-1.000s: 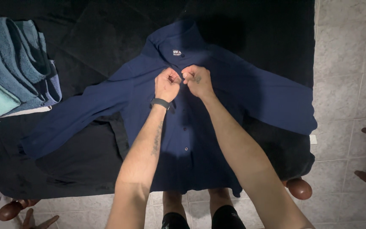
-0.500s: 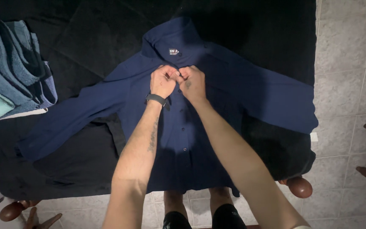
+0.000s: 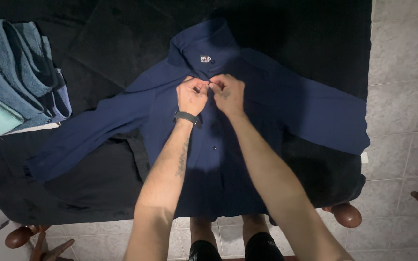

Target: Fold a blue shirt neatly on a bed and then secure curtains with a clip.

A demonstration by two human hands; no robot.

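Towels: a stack of folded blue and teal towels [image 3: 10,72] lies at the far left of the table.
Table cover: a black cloth [image 3: 97,43] drapes the whole table, with tiled floor [image 3: 402,72] on the right.
Shirt: a navy button-up shirt [image 3: 286,104] lies face up in the middle of the cloth, collar at the far side, hem hanging over the near edge, both sleeves spread out left and right.
Left hand: the left hand [image 3: 192,96], with a dark wristband [image 3: 186,117], rests on the shirt's chest just below the collar, fingers curled and pinching the front placket.
Right hand: the right hand [image 3: 227,93] sits just beside it, touching, fingers likewise pinched on the placket's other edge near the top button.
Handling: the shirt looks light, soft and limp; it would sag and crease if lifted, so the firmer edges, such as placket, collar or shoulder seams, seem the best places to grip.
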